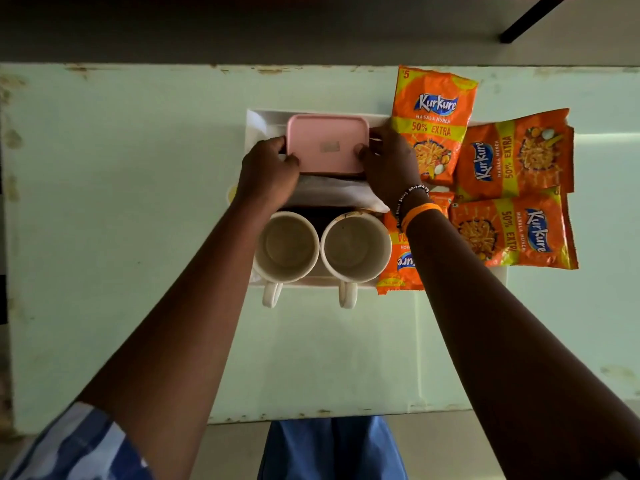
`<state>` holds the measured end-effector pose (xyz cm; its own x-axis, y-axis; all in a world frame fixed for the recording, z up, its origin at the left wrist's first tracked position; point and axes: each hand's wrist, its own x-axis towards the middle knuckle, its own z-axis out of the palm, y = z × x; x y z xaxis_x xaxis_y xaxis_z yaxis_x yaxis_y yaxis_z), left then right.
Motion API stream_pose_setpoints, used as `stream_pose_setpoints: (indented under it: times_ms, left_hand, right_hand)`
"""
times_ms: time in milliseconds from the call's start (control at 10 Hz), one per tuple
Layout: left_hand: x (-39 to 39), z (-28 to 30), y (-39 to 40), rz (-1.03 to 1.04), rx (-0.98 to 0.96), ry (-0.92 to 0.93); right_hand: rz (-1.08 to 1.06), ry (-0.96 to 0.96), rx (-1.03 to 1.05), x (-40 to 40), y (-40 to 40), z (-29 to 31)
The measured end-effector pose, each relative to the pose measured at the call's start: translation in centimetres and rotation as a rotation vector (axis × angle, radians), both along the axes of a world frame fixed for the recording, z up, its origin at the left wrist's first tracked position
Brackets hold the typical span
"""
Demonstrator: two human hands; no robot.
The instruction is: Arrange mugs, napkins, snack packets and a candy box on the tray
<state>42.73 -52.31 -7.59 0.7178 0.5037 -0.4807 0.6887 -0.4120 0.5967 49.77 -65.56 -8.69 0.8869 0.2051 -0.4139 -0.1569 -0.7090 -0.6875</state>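
Observation:
A pink candy box [325, 142] with a flat lid rests at the far end of the white tray [256, 128]. My left hand [268, 171] grips its left edge and my right hand [389, 161] grips its right edge. Just below the box lie folded white napkins [332, 194], partly hidden by my hands. Two empty cream mugs [286, 247] [356, 247] stand side by side at the tray's near end, handles pointing toward me. Several orange Kurkure snack packets [434, 109] [516, 154] [512, 230] lie on the tray's right side; another packet [398, 261] is partly under my right forearm.
The tray rests on a pale green table [138, 202] with chipped edges. The table's far edge meets a dark grey wall band, and a black bar [530, 19] crosses the top right corner. My blue-clothed legs show below the table's near edge.

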Motion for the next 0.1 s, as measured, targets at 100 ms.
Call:
stream_pose_setpoints:
  times_ms: [100]
  left_hand:
    - [-0.38,0.01,-0.29,0.036,0.071,-0.034]
  right_hand:
    - [-0.032,-0.085,-0.003,-0.48,-1.04,0.64]
